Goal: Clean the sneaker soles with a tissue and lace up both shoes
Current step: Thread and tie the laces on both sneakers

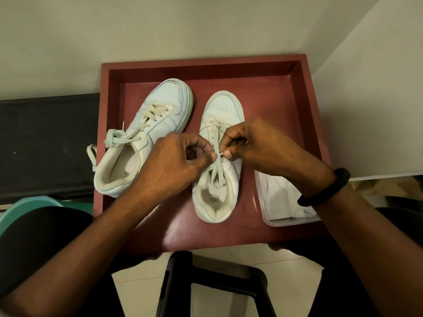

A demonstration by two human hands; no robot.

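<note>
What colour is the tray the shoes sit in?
Dark red, seen from the head view: tray.

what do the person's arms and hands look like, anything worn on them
No sleeves or gloves show: the left hand and the right hand are bare, and so are both forearms. The right wrist wears a thick, plain black band, with no marking visible on it. No rings show, and nothing is worn on the left wrist.

two white sneakers (146, 133) upright, side by side (right one's lace (217, 170) pinched).
</note>
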